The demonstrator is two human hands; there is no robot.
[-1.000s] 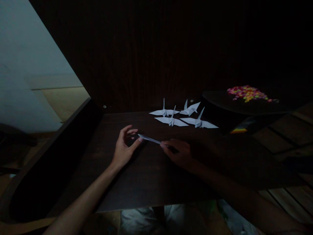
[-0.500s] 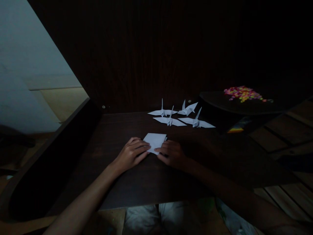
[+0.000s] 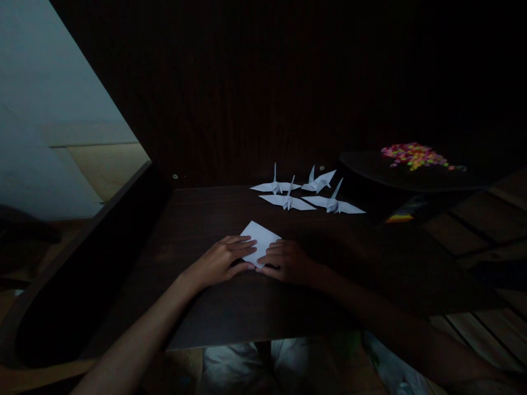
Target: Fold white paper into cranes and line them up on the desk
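Note:
A folded piece of white paper [image 3: 260, 239] lies on the dark wooden desk, one corner pointing away from me. My left hand [image 3: 224, 258] grips its left side, fingers over the top and thumb at the near corner. On the other side my right hand [image 3: 288, 260] holds the paper's right edge, its fingers curled and its thumb close to the left thumb. The paper's underside and the tips of some right fingers are hidden. Behind it stand several white paper cranes, among them a front left crane [image 3: 287, 202] and a front right crane [image 3: 333, 205].
A pile of small colourful pieces [image 3: 418, 156] sits on a dark rounded shelf [image 3: 370, 171] at the right. The desk [image 3: 230, 318] has a raised side panel [image 3: 82, 263] on the left and a tall dark back panel [image 3: 247, 99]. The light is dim.
The paper has turned between my hands, so a corner now points away where a flat edge was. Both thumbs have come together at its near corner.

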